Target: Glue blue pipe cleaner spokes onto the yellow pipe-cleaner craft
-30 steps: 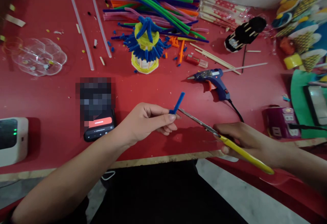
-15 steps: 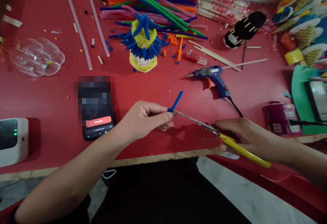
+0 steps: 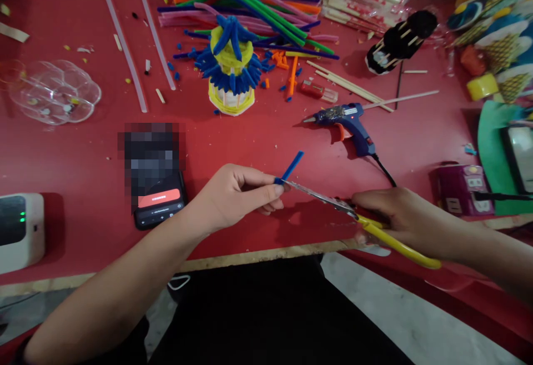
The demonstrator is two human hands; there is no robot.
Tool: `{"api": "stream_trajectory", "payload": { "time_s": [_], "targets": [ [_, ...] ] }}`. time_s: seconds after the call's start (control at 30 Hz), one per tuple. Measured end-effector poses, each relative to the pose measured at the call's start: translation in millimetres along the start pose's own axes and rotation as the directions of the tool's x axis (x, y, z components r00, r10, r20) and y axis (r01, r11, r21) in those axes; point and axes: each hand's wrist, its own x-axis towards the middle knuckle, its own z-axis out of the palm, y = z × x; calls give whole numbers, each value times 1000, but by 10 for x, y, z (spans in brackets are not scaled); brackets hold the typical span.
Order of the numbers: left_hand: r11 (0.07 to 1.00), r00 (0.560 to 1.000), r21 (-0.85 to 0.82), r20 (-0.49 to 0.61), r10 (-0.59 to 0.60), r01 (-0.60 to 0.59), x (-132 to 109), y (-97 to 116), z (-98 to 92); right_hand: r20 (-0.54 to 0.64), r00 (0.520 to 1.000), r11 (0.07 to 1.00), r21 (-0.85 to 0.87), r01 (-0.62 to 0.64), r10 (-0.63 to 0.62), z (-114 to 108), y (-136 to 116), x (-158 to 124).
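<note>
Between thumb and fingers, my left hand (image 3: 241, 193) pinches a short blue pipe cleaner (image 3: 293, 166), whose free end points up and to the right. My right hand (image 3: 406, 220) grips yellow-handled scissors (image 3: 400, 247). Their blades reach left to the pipe cleaner, right at my left fingertips, and look nearly closed. Beyond my hands, a small tower model (image 3: 232, 70) stands upright, covered in blue and yellow pipe cleaner pieces. A blue glue gun (image 3: 347, 123) lies on its side, right of the tower.
A bundle of coloured pipe cleaners (image 3: 250, 4) lies at the back of the red table (image 3: 200, 143). Left are a phone (image 3: 160, 209), a clear flower-shaped tray (image 3: 58, 93) and a white device (image 3: 23, 231). Right are a black model (image 3: 402, 43) and a purple power socket box (image 3: 464, 187).
The pipe cleaner's free end leans slightly further right and down at the scissor blades. My hands stay almost in place; the view has shifted a little.
</note>
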Motion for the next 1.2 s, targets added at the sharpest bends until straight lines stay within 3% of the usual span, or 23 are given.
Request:
{"api": "stream_trajectory", "payload": {
  "time_s": [0.8, 0.87, 0.97, 1.03, 1.2],
  "targets": [
    [992, 994, 87, -59, -89, 94, 22, 14, -36, -85, 990, 991, -79, 104, -111, 171, 60, 83],
    [993, 993, 85, -83, -79, 86, 17, 6, -38, -95, 993, 992, -112, 61, -72, 169, 83, 74],
    [1000, 987, 27, -163, -12, 16, 18, -29, -27, -174, 985, 953, -299, -48, -5, 183, 168, 51],
    [998, 971, -30, -232, 52, -60, 26, -63, -21, -232, 972, 898, -435, -59, -49, 205, 234, 38],
    [975, 943, -143, -313, 117, -168, 58, -121, -26, -258, 897, 793, -592, 146, -358, 186, 180, 65]
  ]
}}
